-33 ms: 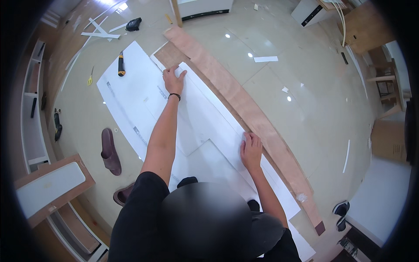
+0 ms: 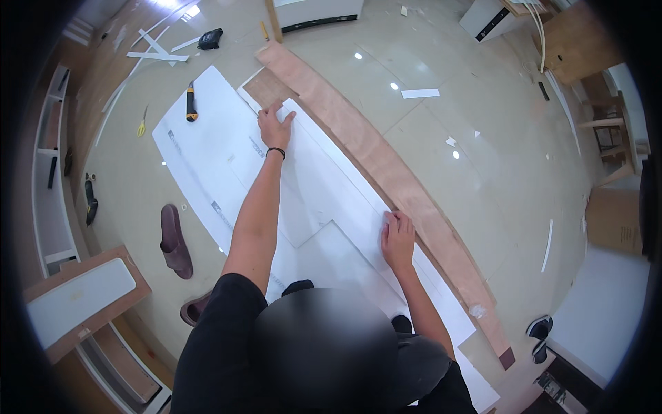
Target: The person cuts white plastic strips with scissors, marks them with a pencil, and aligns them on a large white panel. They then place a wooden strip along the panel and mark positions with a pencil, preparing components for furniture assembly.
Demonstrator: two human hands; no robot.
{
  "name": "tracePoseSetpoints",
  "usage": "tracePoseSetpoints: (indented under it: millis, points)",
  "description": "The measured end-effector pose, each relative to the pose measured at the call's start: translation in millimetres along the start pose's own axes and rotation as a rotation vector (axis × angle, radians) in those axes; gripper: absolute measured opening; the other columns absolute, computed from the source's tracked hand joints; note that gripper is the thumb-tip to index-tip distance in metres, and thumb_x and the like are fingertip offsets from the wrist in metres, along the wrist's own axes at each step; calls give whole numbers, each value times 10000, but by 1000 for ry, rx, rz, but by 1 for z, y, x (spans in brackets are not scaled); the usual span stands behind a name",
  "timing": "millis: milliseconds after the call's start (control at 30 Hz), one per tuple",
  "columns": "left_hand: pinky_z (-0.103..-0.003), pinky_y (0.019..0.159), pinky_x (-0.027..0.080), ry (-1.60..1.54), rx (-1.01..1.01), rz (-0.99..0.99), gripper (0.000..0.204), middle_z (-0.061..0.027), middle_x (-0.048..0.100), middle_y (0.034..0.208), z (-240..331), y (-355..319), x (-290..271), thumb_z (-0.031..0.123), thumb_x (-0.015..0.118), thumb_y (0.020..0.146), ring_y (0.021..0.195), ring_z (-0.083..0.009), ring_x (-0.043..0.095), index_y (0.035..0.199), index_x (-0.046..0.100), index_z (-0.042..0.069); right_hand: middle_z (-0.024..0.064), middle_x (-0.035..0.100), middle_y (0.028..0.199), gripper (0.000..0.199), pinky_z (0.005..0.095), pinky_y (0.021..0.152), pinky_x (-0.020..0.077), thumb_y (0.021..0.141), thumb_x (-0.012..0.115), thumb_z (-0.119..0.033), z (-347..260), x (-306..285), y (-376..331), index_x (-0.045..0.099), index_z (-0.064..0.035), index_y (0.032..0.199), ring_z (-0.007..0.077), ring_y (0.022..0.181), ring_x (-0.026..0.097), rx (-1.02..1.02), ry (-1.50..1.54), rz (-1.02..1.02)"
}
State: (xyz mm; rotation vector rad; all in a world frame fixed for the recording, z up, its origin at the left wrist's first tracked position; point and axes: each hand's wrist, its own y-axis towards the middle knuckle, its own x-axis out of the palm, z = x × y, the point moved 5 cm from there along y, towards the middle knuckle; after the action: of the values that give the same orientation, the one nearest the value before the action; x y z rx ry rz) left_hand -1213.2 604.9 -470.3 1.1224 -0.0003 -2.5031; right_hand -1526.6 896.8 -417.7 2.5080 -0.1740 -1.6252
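A large white sheet [image 2: 200,148] with printed marks lies slantwise on the floor, and a narrower white sheet [image 2: 324,162] rests on top of it. My left hand [image 2: 276,127] presses on the narrower sheet's far end, thumb spread away from the fingers. Nearer to me, my right hand [image 2: 398,240] lies on that sheet's right edge with its fingers slightly bent. Beneath and along this edge shows a brown board [image 2: 272,87], and beside it a long pinkish-brown strip [image 2: 386,159]. A utility knife [image 2: 191,103] with a black and yellow handle lies on the large sheet.
Yellow-handled scissors [image 2: 142,127], a brown slipper [image 2: 174,241] and a black-and-green tool [image 2: 91,200] lie to the left. A black tape measure [image 2: 210,38] sits beside white offcuts [image 2: 158,55]. A framed panel [image 2: 86,297] stands at lower left; dark shoes [image 2: 539,338] are at right.
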Motion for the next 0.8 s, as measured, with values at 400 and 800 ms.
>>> tracePoseSetpoints:
  millis: [400,800]
  points:
    - [-411,1006,443,-17,-59,-170,484,-126,500,1217,3,18,4,340,833,743,1172,-311,498,1190,690,223,116,611,1135,336,389,836,514,840,582,-11,-9,-5,8,622,-24,1174,295,1006,601,12,-196,15]
    - [-473,983,444,-8,-33,-221,484,-91,520,1237,-8,31,12,294,842,725,1190,-347,481,1177,676,242,106,612,1175,362,396,882,488,850,577,-52,-5,-1,-11,626,-35,1208,275,1047,597,37,-224,-9]
